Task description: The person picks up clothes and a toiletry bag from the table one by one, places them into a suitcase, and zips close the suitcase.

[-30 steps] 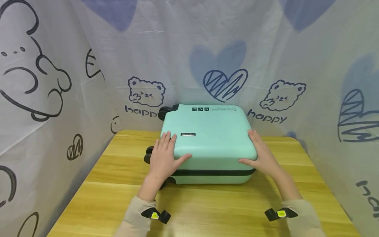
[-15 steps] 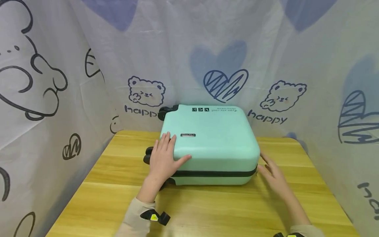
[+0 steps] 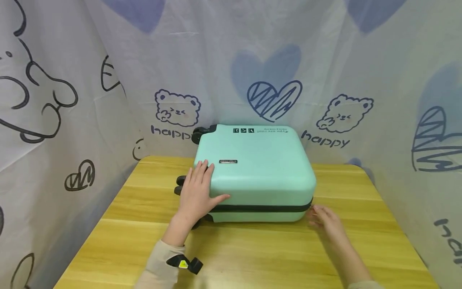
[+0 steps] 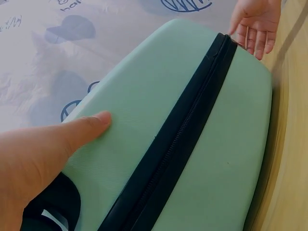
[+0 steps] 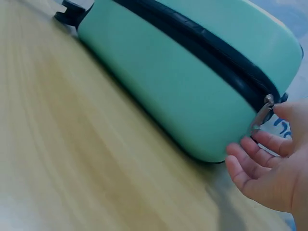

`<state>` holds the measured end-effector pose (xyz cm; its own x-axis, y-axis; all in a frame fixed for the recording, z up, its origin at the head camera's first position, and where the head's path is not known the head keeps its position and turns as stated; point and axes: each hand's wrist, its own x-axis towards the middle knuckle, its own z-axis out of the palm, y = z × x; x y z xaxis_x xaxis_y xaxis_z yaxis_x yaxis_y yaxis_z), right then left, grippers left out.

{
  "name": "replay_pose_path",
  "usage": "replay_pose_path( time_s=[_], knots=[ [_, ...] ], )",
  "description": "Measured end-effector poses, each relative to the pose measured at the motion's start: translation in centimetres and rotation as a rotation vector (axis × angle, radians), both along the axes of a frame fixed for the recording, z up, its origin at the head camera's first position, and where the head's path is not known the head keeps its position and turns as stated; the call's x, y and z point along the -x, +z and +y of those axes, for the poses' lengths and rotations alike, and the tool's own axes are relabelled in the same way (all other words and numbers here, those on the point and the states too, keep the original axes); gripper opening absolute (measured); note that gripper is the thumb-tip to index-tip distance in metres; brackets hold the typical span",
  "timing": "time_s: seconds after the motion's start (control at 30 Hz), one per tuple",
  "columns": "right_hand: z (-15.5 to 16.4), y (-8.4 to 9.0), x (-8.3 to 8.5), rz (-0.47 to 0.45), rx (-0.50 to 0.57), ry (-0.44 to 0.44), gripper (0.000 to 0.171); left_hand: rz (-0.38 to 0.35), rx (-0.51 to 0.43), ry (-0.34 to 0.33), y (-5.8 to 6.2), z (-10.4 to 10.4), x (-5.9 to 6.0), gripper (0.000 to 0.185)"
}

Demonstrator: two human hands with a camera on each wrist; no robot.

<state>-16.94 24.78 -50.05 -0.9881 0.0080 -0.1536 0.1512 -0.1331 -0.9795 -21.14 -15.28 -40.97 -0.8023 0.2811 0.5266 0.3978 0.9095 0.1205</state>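
Observation:
A mint-green hard-shell suitcase [image 3: 260,168] lies flat on a wooden table [image 3: 252,253], and a black zipper band [image 3: 260,208] runs along its front side. My left hand [image 3: 196,192] rests flat on the lid's front left corner, thumb spread along the shell [image 4: 96,122]. Down on the table by the front right corner is my right hand [image 3: 325,222], fingers loosely spread. In the right wrist view my right hand [image 5: 269,163] sits just beside the metal zipper pull [image 5: 263,113], thumb close to it, not clearly pinching.
Black wheels [image 3: 179,185] stick out on the suitcase's left side. A white cloth with printed bears and hearts [image 3: 267,80] encloses the table on the left, back and right. Bare tabletop lies between me and the suitcase.
My right hand left the lid's right front corner and dropped to the table beside the zipper end. The left hand stayed in place on the lid.

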Motion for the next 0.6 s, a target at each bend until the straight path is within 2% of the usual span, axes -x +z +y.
replay_pose_path(
  time_s=[0.2,0.37,0.47,0.6],
  knots=[
    [-0.7,-0.6,-0.1,-0.098,0.091,0.032,0.025,0.039,0.02,-0.007,-0.2,-0.2,0.2,0.107],
    [-1.1,-0.6,-0.1,-0.168,0.238,0.06,0.032,0.06,0.021,-0.01,-0.4,-0.3,0.3,0.107],
    [-1.2,-0.5,0.0,-0.197,0.329,0.071,0.034,0.069,0.025,-0.016,-0.4,-0.3,0.4,0.106],
    [-1.1,-0.4,-0.1,-0.213,0.399,0.105,0.034,0.107,0.026,-0.021,-0.2,-0.6,0.4,0.104]
  ],
)
